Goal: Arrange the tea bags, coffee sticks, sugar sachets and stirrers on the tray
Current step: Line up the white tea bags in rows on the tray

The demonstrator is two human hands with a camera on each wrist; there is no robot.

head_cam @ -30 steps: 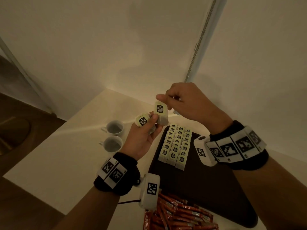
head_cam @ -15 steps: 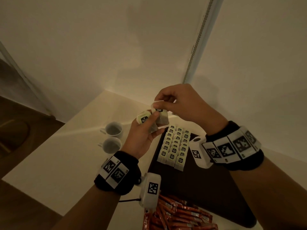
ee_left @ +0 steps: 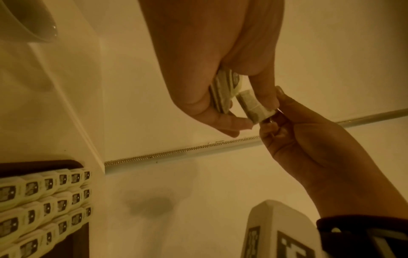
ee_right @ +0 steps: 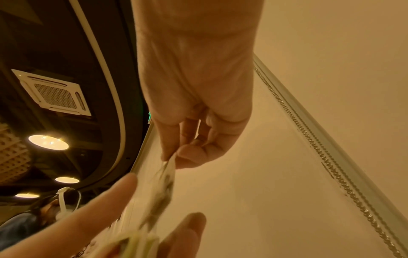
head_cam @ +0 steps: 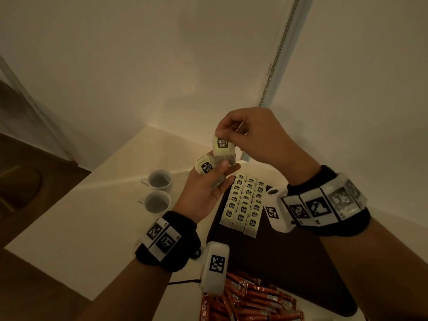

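A small stack of pale green tea bags (head_cam: 205, 167) sits in my left hand (head_cam: 203, 188), held between thumb and fingers above the tray's far left corner. Just above it, my right hand (head_cam: 250, 135) pinches one tea bag (head_cam: 223, 148) by its top edge, its lower end still at the left thumb. In the left wrist view the stack (ee_left: 223, 94) and the pinched bag (ee_left: 253, 104) sit side by side. On the dark tray (head_cam: 289, 262), three rows of tea bags (head_cam: 245, 202) lie at the far left. Red coffee sticks (head_cam: 250, 302) lie heaped near the tray's near edge.
Two white cups (head_cam: 158, 191) stand on the pale table (head_cam: 81, 228) left of the tray. Walls meet in a corner right behind the table, with a metal chain (head_cam: 278, 52) hanging there. Most of the tray's dark surface is bare.
My right hand has lifted the pinched tea bag slightly up from the stack after dipping down to it half a second ago. The left hand holds its stack in about the same place.
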